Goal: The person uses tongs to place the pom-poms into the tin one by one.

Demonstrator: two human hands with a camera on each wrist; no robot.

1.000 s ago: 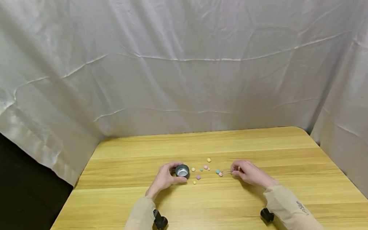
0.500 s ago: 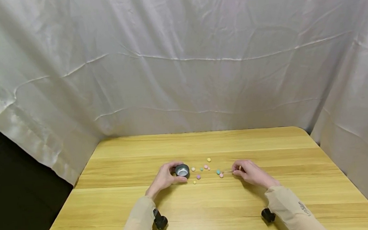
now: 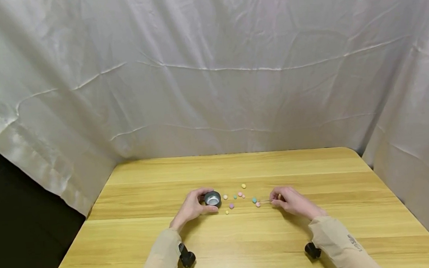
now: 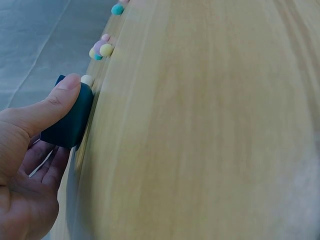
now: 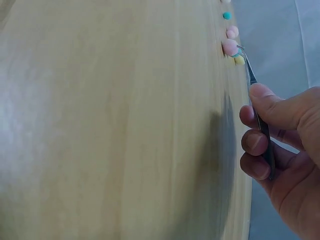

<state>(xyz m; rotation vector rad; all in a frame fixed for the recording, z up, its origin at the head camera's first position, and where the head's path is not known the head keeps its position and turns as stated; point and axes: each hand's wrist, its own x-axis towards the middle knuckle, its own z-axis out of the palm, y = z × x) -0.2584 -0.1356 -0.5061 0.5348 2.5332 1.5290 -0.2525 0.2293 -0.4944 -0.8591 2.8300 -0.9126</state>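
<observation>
My left hand [image 3: 192, 206] grips a small round dark bowl [image 3: 212, 199] with a silvery inside, thumb on the near side and fingers on the far side. In the left wrist view the bowl's dark outer wall [image 4: 70, 120] shows under the thumb. Across from it, my right hand [image 3: 291, 202] pinches a pair of tweezers [image 5: 263, 127] between thumb and fingers. Their thin tips point left, right beside a pink ball [image 3: 258, 204] and a blue ball [image 3: 254, 200]. In the right wrist view the tips overlap the larger pink ball [image 5: 230, 47].
Several small pastel balls lie between the hands, among them a purple ball [image 3: 231, 206], a yellow ball [image 3: 243, 186] at the back and another yellow ball [image 3: 227, 212] nearer. The wooden table [image 3: 225, 252] ends at a grey curtain [image 3: 212, 108].
The right hand and tweezers have shifted very slightly right. Near the tips, the blue and pink balls have also moved a little right. The left hand and bowl stay put.
</observation>
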